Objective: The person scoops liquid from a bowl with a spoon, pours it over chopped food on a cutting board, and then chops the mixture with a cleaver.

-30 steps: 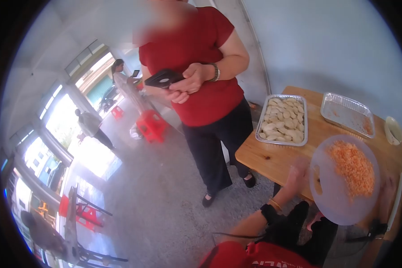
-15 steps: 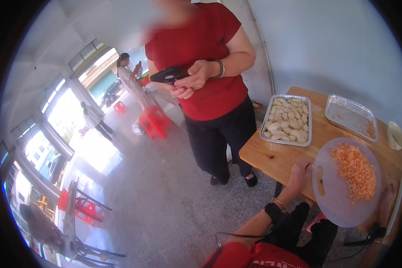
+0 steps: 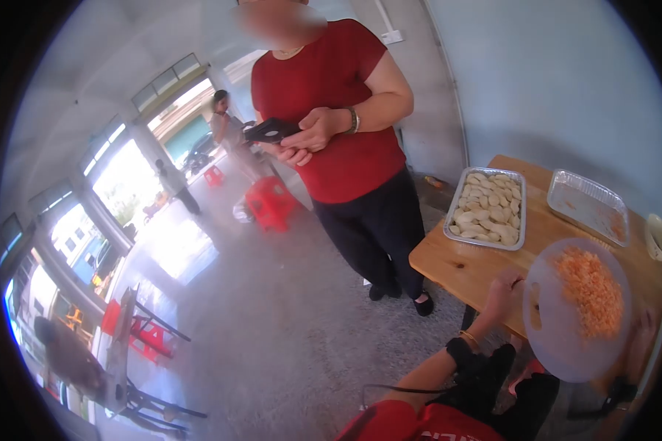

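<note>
A translucent white cutting board (image 3: 548, 345) lies at the near side of the wooden table, overlapping its front edge. On it is a heap of finely chopped orange food (image 3: 591, 292), resembling carrot. My left hand (image 3: 502, 292) rests at the table edge just left of the board's handle slot, fingers curled in with nothing visible in them. At the board's right edge is my right hand (image 3: 642, 334), blurred, its fingers partly hidden. A long pale strip (image 3: 655, 351) lies to the right of this hand.
On the table (image 3: 449, 257) stand a foil tray of dumplings (image 3: 489, 209), a foil tray (image 3: 577, 198) with orange scraps, and a pale bowl (image 3: 656, 237). A person in red (image 3: 338, 110) stands across, holding a phone (image 3: 272, 131). Red stools (image 3: 271, 204) and other people are behind.
The view has shifted, so table and trays sit slightly lower and further right. Both hands stay beside the board. The standing person still holds the phone.
</note>
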Demonstrator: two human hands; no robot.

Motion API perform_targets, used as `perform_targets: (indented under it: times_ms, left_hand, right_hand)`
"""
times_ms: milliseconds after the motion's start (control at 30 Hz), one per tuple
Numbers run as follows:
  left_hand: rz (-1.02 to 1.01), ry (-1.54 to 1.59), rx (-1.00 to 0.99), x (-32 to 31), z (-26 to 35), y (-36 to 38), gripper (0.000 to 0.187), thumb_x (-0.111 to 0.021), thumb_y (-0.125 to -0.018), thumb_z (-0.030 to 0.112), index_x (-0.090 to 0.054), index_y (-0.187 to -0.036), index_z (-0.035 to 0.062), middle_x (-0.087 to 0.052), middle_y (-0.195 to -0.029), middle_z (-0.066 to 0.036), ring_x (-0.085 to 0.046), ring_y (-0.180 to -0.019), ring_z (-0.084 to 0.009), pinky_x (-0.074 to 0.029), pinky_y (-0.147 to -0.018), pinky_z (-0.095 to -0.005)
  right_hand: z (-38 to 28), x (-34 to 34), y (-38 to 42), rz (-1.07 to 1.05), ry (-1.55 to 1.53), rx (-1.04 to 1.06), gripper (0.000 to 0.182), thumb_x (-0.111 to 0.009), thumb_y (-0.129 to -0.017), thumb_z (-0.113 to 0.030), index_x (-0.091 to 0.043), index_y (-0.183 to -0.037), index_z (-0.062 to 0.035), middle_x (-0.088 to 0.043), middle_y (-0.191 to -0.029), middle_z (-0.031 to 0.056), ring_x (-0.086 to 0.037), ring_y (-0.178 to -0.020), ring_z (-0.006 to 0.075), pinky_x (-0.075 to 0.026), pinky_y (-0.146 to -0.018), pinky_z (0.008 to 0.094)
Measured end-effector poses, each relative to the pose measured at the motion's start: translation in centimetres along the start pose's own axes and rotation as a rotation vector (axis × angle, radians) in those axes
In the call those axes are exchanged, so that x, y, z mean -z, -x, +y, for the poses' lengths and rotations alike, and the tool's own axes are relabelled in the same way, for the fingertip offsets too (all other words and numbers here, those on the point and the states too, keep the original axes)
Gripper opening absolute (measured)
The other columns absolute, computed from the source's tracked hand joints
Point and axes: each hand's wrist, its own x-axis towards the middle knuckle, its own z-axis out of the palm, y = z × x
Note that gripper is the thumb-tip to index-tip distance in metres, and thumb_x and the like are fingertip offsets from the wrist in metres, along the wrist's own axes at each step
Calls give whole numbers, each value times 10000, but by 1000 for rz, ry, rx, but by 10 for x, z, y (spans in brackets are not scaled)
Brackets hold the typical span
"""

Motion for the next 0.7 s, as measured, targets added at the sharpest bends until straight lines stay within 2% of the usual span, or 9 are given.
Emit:
perform_targets:
  times_ms: [67,133,167,300,367,400,467,700]
  left_hand:
    - [8,-17,-8,-1,-4,0,106,-597,-782,94,-575,-818,-2,-576,-756,-171,-583,-705,-338,-453,-617,-385]
    - [13,-33,-14,-2,-6,-1,111,-595,-780,100,-576,-818,-3,-584,-758,-174,-589,-713,-342,-456,-621,-389]
    - [4,-28,-13,-2,-6,-1,114,-592,-781,103,-578,-818,-4,-590,-760,-177,-593,-721,-345,-458,-625,-391]
    - [4,-18,-16,-2,-1,0,112,-591,-773,96,-564,-800,-9,-588,-752,-178,-591,-717,-348,-458,-625,-392]
    - [13,-14,-25,-2,-2,-1,114,-594,-767,94,-553,-788,-10,-582,-741,-177,-585,-705,-348,-453,-618,-393]
    - [11,-4,-36,-3,-3,-1,117,-597,-762,91,-543,-776,-12,-575,-731,-176,-579,-693,-348,-449,-612,-395]
    - [14,-6,-42,-8,-8,-1,125,-602,-756,92,-533,-766,-12,-566,-718,-178,-571,-682,-348,-442,-601,-394]
    - [-7,44,22,-3,2,0,154,-600,-748,101,-506,-756,-20,-530,-695,-210,-542,-650,-362,-419,-567,-392]
  right_hand:
    - [-7,-4,2,-10,-58,-4,266,-541,-909,-220,-518,-1111,-49,-493,-853,-26,-442,-703,69,-377,-648,219]
    - [-3,-2,2,20,-146,-13,296,-511,-925,-209,-504,-1168,-41,-514,-951,-11,-463,-759,72,-392,-686,221]
    - [2,4,1,-31,-265,-72,320,-488,-937,-190,-484,-1217,-36,-527,-1038,10,-482,-803,72,-401,-724,214]
    - [31,34,-17,-130,-244,-103,344,-479,-941,-195,-468,-1244,-34,-530,-1106,36,-504,-847,93,-411,-761,230]
    - [46,45,-27,-152,-154,24,367,-451,-948,-181,-436,-1280,-26,-503,-1200,65,-519,-940,129,-422,-822,255]
    - [44,47,-30,-161,-156,23,367,-451,-948,-181,-436,-1280,-26,-503,-1200,65,-519,-940,129,-422,-822,255]
    - [24,35,-21,-210,162,-25,375,-411,-957,-156,-405,-1305,-17,-477,-1247,80,-505,-1027,156,-419,-884,283]
    - [14,10,-18,-157,100,-48,373,-416,-956,-147,-402,-1307,-23,-486,-1225,76,-507,-1021,153,-423,-876,275]
